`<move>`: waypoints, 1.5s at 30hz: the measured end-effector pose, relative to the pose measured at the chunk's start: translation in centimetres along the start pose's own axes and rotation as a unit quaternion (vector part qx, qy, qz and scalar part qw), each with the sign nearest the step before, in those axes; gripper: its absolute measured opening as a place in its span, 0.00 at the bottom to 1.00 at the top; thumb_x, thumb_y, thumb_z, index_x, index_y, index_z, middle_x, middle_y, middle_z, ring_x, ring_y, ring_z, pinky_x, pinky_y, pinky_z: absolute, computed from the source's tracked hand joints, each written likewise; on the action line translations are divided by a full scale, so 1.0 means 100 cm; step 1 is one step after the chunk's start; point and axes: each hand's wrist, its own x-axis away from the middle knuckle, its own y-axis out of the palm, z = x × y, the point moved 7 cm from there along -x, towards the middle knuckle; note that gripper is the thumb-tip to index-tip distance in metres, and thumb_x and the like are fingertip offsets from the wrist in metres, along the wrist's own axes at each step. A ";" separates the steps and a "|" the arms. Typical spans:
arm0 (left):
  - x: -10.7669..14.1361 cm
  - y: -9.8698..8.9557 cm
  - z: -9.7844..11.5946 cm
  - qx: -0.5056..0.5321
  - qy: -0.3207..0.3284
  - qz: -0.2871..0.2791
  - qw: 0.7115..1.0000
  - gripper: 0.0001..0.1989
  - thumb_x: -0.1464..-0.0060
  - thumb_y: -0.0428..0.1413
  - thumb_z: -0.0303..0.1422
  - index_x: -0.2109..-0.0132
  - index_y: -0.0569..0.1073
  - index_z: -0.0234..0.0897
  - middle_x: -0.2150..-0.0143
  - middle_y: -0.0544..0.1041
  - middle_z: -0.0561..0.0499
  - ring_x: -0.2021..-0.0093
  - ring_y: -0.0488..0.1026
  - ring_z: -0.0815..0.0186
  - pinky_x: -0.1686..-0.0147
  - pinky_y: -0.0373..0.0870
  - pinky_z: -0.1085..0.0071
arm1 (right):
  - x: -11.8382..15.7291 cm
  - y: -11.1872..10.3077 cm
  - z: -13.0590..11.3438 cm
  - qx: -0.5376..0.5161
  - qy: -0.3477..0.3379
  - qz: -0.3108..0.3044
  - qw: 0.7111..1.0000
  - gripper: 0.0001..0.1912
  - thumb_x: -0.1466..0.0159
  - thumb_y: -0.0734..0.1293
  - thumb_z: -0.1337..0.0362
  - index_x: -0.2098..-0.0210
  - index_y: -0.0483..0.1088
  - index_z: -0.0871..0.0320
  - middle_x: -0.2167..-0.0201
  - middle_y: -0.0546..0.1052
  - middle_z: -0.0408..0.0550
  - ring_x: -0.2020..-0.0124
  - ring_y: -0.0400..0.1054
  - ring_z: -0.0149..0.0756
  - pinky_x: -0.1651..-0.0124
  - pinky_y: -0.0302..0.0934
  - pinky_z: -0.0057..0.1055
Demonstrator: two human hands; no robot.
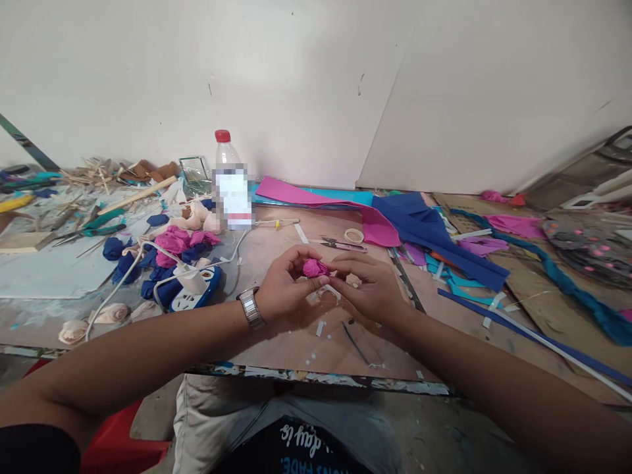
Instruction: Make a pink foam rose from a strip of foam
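A small pink paper rose (315, 268) is held between my two hands above the middle of the table. My left hand (286, 284), with a metal watch on the wrist, pinches it from the left with thumb and fingers. My right hand (370, 284) has its thumb and fingertips closed at the rose's right side. Behind the hands lie small scissors (343, 245) and a cream tape ring (353, 236). Pink (336, 197) and dark blue (429, 230) paper strips stretch across the back.
On the left are a power strip (197, 293) with a white cable, several pink, blue and cream roses, and green-handled pliers (101, 225). A red-capped bottle (228, 155) stands behind. A twisted teal strip (557, 276) lies on cardboard at right. The table's front edge (320, 376) is near my lap.
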 end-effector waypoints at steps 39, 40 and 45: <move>0.000 -0.001 -0.005 -0.008 0.000 0.001 1.000 0.22 0.49 0.69 0.39 0.51 0.75 0.35 0.58 0.80 0.47 0.59 0.78 0.65 0.55 0.75 0.68 | 0.002 0.005 0.016 -0.126 0.106 0.030 0.986 0.12 0.40 0.76 0.52 0.68 0.80 0.54 0.64 0.80 0.51 0.62 0.74 0.41 0.60 0.69 0.37; 0.000 0.000 -0.004 -0.010 0.000 -0.001 1.000 0.21 0.49 0.69 0.39 0.51 0.75 0.35 0.58 0.80 0.46 0.58 0.78 0.65 0.55 0.76 0.67 | 0.002 0.005 0.017 -0.132 0.117 0.031 0.984 0.12 0.40 0.76 0.53 0.67 0.80 0.54 0.64 0.81 0.50 0.62 0.74 0.41 0.60 0.69 0.37; 0.000 -0.002 -0.001 -0.020 0.010 0.014 1.000 0.18 0.49 0.69 0.39 0.55 0.76 0.35 0.57 0.80 0.46 0.58 0.78 0.64 0.55 0.76 0.67 | 0.002 0.005 0.012 -0.074 0.120 0.002 0.990 0.09 0.38 0.73 0.58 0.60 0.81 0.54 0.65 0.83 0.50 0.65 0.74 0.39 0.64 0.67 0.34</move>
